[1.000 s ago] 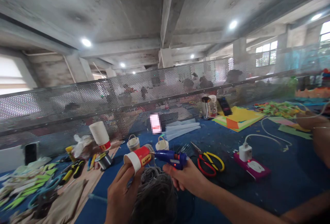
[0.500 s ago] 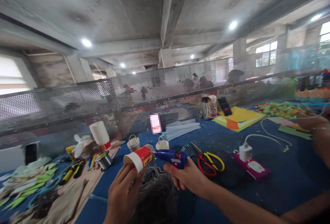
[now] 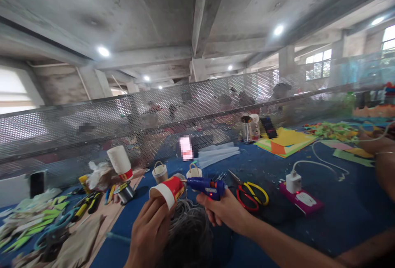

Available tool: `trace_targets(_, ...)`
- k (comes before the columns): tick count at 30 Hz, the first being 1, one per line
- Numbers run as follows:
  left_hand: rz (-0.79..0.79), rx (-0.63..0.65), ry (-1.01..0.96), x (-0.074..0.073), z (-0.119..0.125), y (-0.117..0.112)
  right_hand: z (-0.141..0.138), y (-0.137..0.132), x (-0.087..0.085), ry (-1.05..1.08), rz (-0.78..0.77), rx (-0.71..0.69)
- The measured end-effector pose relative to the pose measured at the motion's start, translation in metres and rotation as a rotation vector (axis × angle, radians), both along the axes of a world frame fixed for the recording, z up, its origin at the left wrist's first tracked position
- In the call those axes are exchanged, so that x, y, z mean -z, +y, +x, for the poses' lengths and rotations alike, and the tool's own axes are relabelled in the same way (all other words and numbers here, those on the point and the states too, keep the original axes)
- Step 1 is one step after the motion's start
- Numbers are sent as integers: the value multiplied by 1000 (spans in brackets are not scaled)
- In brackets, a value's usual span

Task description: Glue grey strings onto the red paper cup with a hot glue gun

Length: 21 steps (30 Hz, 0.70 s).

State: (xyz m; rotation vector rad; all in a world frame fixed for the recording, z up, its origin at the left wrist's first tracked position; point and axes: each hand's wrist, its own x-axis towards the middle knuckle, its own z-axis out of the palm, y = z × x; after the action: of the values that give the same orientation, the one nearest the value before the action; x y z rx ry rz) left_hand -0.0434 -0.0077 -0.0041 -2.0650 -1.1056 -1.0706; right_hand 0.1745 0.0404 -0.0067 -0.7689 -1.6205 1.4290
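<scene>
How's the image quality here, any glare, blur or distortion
Head view: the ceiling lamps glare with soft halos; head view, left: the green and white scraps look smeared, the blue glue gun crisper; head view, edges: wide-angle stretching, with a dark upper right corner.

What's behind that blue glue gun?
Beyond the glue gun in the right hand, the top of a small pale bucket shows, with pale strips farther back. The gun covers the bucket's lower part from view.

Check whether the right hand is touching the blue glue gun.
Touching: the head view shows the right hand closed around the grip of the blue glue gun, with no gap between them.
</scene>
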Motion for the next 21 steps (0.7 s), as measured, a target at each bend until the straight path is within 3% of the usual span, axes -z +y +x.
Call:
trace_targets(8,-10,64,27,1,2,-1,-1,2,1,61,-9,-22)
trace_targets(11,-80,42,-147,5,3,0,-2,7,4,136,5,-15)
trace_targets(14,-251,4,-396,8,4,-1,-4,13,4,259,5,81)
trace_targets(18,-401,-42,-702,2,6,-4,-7,18,5,303,-16,220)
trace_targets(21,-467,-16,-879,-3,9,-6,-11,17,10,298,-44,188)
